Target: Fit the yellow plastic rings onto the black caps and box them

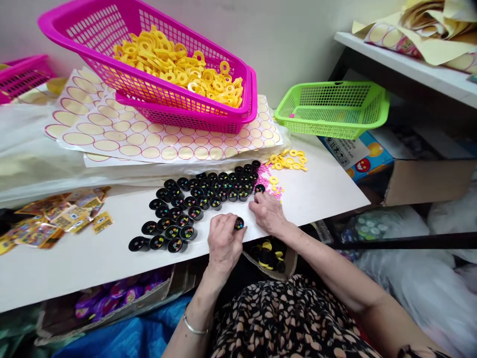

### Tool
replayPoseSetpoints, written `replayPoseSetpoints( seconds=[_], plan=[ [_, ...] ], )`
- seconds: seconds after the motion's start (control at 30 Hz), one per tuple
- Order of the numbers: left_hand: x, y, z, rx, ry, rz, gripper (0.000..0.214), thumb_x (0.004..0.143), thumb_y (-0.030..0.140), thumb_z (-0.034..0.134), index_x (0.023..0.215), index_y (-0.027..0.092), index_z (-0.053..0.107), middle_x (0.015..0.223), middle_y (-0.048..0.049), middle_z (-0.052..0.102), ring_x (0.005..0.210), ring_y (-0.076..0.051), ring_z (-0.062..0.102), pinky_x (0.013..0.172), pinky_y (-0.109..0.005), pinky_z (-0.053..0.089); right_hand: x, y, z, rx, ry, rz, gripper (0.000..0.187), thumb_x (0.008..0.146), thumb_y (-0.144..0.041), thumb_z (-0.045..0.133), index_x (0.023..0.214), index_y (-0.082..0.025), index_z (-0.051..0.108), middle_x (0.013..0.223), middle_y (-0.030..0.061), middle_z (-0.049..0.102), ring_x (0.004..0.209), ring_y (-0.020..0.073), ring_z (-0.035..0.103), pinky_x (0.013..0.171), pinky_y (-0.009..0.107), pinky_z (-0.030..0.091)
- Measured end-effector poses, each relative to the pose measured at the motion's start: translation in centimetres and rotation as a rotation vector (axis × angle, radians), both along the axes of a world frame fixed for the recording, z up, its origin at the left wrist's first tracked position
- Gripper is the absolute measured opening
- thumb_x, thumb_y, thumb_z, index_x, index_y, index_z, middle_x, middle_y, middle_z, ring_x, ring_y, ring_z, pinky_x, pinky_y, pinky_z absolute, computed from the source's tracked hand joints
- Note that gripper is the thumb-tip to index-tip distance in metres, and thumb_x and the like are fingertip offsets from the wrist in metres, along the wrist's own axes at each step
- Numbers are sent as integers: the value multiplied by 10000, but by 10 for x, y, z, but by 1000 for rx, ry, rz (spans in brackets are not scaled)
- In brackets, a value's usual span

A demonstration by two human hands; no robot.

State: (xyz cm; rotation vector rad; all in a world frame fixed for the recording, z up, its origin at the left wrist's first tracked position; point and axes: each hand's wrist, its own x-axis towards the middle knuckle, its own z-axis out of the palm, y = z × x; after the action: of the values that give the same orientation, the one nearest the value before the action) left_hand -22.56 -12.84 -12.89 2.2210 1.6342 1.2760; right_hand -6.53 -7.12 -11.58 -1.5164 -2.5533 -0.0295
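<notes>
My left hand [224, 241] is closed around a small black cup [239, 223] with coloured bits inside, held just over the table's front edge. My right hand [268, 213] is to the right of it, fingers curled together low over the table. Another black cup [260, 189] stands right at its knuckles; whether the fingers touch it, or hold anything small, is hidden. Many more black cups [203, 201] with coloured bits in them stand in a crowded group to the left. Small pink rings [264, 174] lie scattered behind my right hand, next to loose yellow rings [288, 160].
A pink basket [249, 107] heaped with yellow rings rests on printed sticker sheets [156, 141]. A green basket [331, 130] stands at the back right. Printed packets [70, 214] lie on the left. Below the white table [112, 253] are boxes, one with black and yellow pieces [267, 256].
</notes>
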Motion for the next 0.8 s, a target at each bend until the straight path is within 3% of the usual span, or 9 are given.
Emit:
replayPoseSetpoints(
  seconds=[0.13,0.27,0.43,0.6,0.8],
  plan=[
    [8,7,-11,-118,-217,9,272,692,241,679,946,188,599,868,-42,628,834,-190,534,731,-318,476,-6,6,0,-4,-100,94,162,825,-163,440,809,-149,601,910,103,537,864,236,414,653,335,281],
    [6,10,-17,-156,-319,9,299,680,284,697,951,189,614,861,-41,635,802,-176,558,727,-319,484,-5,-12,12,-141,-114,133,136,781,-122,459,854,-142,571,905,101,550,836,219,468,651,319,306],
    [4,9,-20,-170,-375,-2,310,689,305,696,964,184,617,867,-45,637,811,-170,569,737,-313,481,-3,-30,24,-373,-170,51,170,776,-124,436,907,-176,529,824,54,588,699,193,559,553,280,306],
    [4,9,-20,-162,-362,-22,311,700,288,690,985,193,609,883,-44,638,827,-171,554,749,-316,470,-4,-23,28,-389,-230,-51,161,782,-149,441,909,-171,538,848,82,610,719,221,598,543,281,304],
    [5,8,-20,-174,-374,-15,313,688,257,700,980,191,609,877,-42,635,830,-176,554,750,-315,466,8,-21,16,-415,-12,-120,168,891,-226,365,893,-186,528,809,48,620,738,179,583,581,259,314]
  ],
)
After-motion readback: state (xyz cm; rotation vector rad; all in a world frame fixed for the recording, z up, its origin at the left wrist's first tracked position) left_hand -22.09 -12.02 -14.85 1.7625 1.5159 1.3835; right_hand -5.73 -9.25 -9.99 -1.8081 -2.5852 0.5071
